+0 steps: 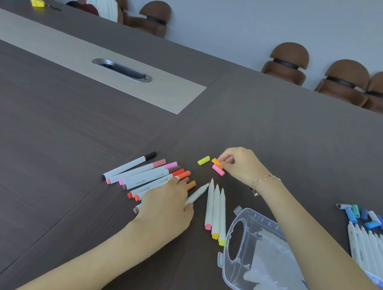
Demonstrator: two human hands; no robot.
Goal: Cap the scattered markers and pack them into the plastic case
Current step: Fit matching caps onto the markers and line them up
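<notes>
the left hand (168, 200) covers the lower ends of several capped white-barrelled markers (145, 175). the clear plastic case (266, 264) runs off the bottom edge, partly behind the right forearm. print on the barrels is too small to read.

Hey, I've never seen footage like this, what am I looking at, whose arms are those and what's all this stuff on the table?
One picture, from a camera worn on a person's head, looking down at their own bare hands; there is no machine. The right hand pinches an orange cap, beside a pink cap and a yellow cap. The left hand rests on a row of capped markers and touches an uncapped one. Three more uncapped markers lie on the dark table. The clear plastic case lies open at the right.
</notes>
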